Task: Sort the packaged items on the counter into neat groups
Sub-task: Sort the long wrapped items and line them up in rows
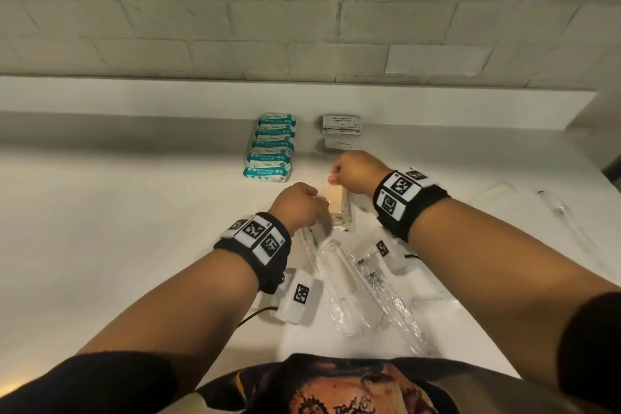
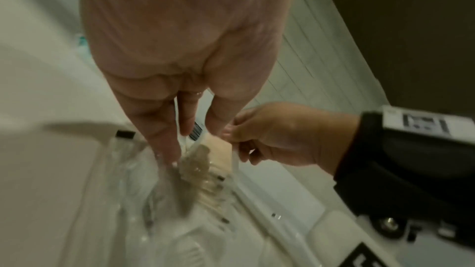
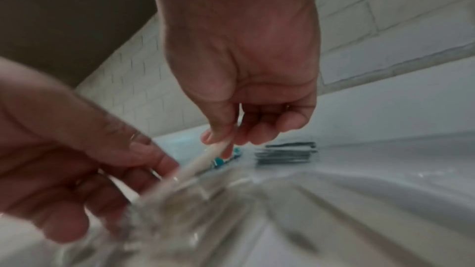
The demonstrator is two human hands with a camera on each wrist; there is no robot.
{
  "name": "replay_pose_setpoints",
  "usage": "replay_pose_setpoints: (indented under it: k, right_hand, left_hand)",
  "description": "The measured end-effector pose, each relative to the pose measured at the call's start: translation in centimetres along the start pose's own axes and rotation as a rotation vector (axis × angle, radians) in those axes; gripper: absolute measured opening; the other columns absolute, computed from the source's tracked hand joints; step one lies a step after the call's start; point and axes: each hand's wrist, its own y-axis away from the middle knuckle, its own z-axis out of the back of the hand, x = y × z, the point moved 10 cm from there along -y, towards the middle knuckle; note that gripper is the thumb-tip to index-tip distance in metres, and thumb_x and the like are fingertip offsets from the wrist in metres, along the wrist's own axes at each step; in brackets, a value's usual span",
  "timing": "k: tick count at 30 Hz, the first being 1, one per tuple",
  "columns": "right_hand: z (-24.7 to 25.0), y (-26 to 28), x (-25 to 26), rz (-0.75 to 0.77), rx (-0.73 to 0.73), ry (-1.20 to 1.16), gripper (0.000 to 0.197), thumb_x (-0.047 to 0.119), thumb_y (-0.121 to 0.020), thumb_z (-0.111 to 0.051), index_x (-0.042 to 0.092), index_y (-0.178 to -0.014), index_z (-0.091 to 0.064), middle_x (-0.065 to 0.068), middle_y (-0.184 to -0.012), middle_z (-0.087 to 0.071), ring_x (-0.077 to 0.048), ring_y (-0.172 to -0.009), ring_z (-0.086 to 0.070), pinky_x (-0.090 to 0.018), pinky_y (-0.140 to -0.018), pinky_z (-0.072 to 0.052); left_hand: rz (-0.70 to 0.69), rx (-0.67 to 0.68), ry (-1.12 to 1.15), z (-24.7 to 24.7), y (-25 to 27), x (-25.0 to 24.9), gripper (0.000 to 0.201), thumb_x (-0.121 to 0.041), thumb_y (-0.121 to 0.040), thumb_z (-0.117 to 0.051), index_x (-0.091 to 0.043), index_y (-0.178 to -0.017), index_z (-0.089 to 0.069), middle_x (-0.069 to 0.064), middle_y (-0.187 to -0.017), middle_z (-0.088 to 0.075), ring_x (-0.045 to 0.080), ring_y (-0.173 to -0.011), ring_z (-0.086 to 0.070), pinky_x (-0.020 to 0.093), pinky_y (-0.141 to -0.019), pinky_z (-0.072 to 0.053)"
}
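A flat beige packet [image 1: 336,200] in a clear wrapper is held between both hands over the middle of the white counter [image 1: 117,212]. My left hand [image 1: 321,208] pinches the wrapper's near end; in the left wrist view its fingertips [image 2: 169,155] pinch the crinkled plastic beside the beige packet [image 2: 218,147]. My right hand [image 1: 334,176] pinches the far edge, and the right wrist view shows its thumb and forefinger closed on the packet's thin beige edge [image 3: 205,157]. A row of teal wipe packs [image 1: 272,148] and a stack of grey sachets [image 1: 341,124] lie by the back ledge.
Several long items in clear wrappers, among them a comb [image 1: 349,282] and a toothbrush [image 1: 386,296], lie below my hands. Further clear packets [image 1: 561,212] lie at the right. A raised ledge [image 1: 168,94] and a white brick wall [image 1: 302,10] close the back.
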Motion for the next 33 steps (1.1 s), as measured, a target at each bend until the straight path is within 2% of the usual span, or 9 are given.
replay_pose_setpoints:
  k: [4,6,9,17,21,27,29,31,33]
  right_hand:
    - [-0.4,1.0,-3.3,-0.214,-0.041,-0.102,0.056,0.049,-0.094,-0.047,0.003,-0.124,-0.056,-0.015,-0.124,-0.062,-0.028,-0.107,-0.060,-0.033,-0.088,-0.045]
    - [-2.4,2.2,-5.2,-0.340,0.098,-0.186,0.059,0.052,-0.094,-0.045,0.000,-0.119,-0.057,-0.017,-0.108,-0.066,-0.026,-0.087,-0.061,-0.032,-0.079,-0.047]
    - [-5.7,4.1,-5.5,-0.477,0.274,-0.534,0.046,0.047,-0.087,-0.061,0.004,-0.103,-0.063,-0.009,-0.081,-0.056,-0.023,-0.064,-0.050,-0.029,-0.060,-0.042]
    - [-5.9,3.8,-3.0,-0.396,0.227,-0.496,0.020,0.010,-0.084,-0.065,0.009,-0.067,-0.054,-0.004,-0.060,-0.044,-0.015,-0.050,-0.036,-0.026,-0.045,-0.027]
    - [-3.3,3.1,-2.0,-0.263,0.049,-0.401,0.013,0.007,-0.082,-0.058,0.004,-0.095,-0.057,-0.009,-0.083,-0.056,-0.023,-0.072,-0.054,-0.028,-0.055,-0.039]
    - [-3.5,2.7,-1.6,-0.178,0.043,-0.087,0.027,0.012,-0.085,-0.054,0.006,-0.111,-0.055,-0.012,-0.106,-0.062,-0.024,-0.084,-0.057,-0.030,-0.068,-0.048]
    - [-3.9,2.6,-1.7,-0.169,0.036,-0.092,0.032,0.017,-0.084,-0.058,0.009,-0.114,-0.051,-0.010,-0.108,-0.061,-0.024,-0.087,-0.058,-0.029,-0.067,-0.047]
    - [-4.0,2.3,-1.4,-0.133,0.031,-0.092,0.043,0.024,-0.081,-0.065,0.011,-0.118,-0.048,-0.009,-0.109,-0.058,-0.025,-0.092,-0.058,-0.031,-0.069,-0.046]
    - [-3.9,2.1,-1.0,-0.089,0.030,-0.061,0.048,0.026,-0.080,-0.068,0.013,-0.121,-0.047,-0.009,-0.112,-0.056,-0.026,-0.095,-0.058,-0.033,-0.072,-0.047]
  left_hand:
    - [0.046,0.034,-0.204,-0.5,-0.8,-0.5,0.027,-0.005,-0.075,-0.067,-0.009,-0.097,-0.052,0.021,-0.088,-0.072,0.033,-0.074,-0.071,0.046,-0.077,-0.059]
    - [0.073,0.053,-0.238,-0.6,-1.1,-0.4,0.018,0.001,-0.068,-0.070,-0.001,-0.082,-0.059,0.022,-0.080,-0.072,0.035,-0.077,-0.073,0.049,-0.076,-0.059]
    - [0.128,0.107,-0.168,-1.7,-1.5,0.1,0.012,-0.003,-0.078,-0.067,0.004,-0.087,-0.063,0.018,-0.081,-0.070,0.030,-0.076,-0.071,0.041,-0.073,-0.061]
    - [0.225,0.183,0.142,-2.7,-0.2,1.1,0.020,-0.002,-0.090,-0.057,0.010,-0.105,-0.063,0.026,-0.098,-0.067,0.034,-0.083,-0.066,0.040,-0.080,-0.058]
    - [0.071,0.089,0.010,0.7,-1.6,0.0,0.046,-0.005,-0.082,-0.070,-0.004,-0.122,-0.048,0.022,-0.108,-0.065,0.026,-0.078,-0.060,0.035,-0.069,-0.051]
    - [-0.039,0.005,-0.435,2.5,-3.1,-0.6,0.081,-0.008,-0.074,-0.076,-0.010,-0.143,-0.035,0.010,-0.136,-0.053,0.025,-0.114,-0.058,0.036,-0.102,-0.046]
    - [-0.066,-0.001,-0.533,2.0,-3.2,-1.0,0.067,-0.012,-0.071,-0.078,-0.009,-0.132,-0.051,0.007,-0.125,-0.062,0.023,-0.110,-0.060,0.033,-0.100,-0.047]
    - [-0.114,0.020,-0.553,1.1,-2.9,-1.7,0.033,-0.012,-0.067,-0.079,-0.010,-0.099,-0.068,0.001,-0.102,-0.067,0.022,-0.096,-0.063,0.028,-0.084,-0.052]
    - [-0.151,0.027,-0.529,0.5,-2.8,-1.9,0.018,-0.012,-0.066,-0.079,-0.014,-0.079,-0.067,-0.003,-0.087,-0.064,0.021,-0.087,-0.062,0.022,-0.069,-0.048]
